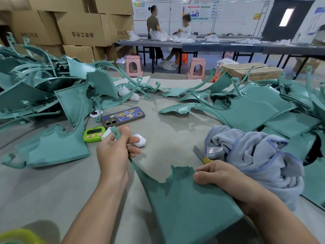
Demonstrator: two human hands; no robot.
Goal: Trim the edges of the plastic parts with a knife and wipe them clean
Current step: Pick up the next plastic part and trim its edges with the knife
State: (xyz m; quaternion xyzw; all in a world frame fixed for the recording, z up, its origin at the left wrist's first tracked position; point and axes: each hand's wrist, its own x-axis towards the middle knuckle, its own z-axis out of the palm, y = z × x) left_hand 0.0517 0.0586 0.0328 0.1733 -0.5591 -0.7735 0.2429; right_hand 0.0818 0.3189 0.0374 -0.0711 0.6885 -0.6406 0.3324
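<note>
The teal plastic part (184, 205) lies on the worktop (52, 191) between both hands. The left hand (114, 152) pinches its thin upper tip. The right hand (216, 175), fingers curled round the knife (202, 155), rests on its jagged edge, just beside a cloth (255, 155).

Teal plastic part (184, 199); pale blue cloth (255, 155), darker blue hem; yellow-handled knife (206, 159), grey blade; lime green timer (94, 133); blue cartoon-print phone case (123, 116); pink stools (134, 59).
</note>
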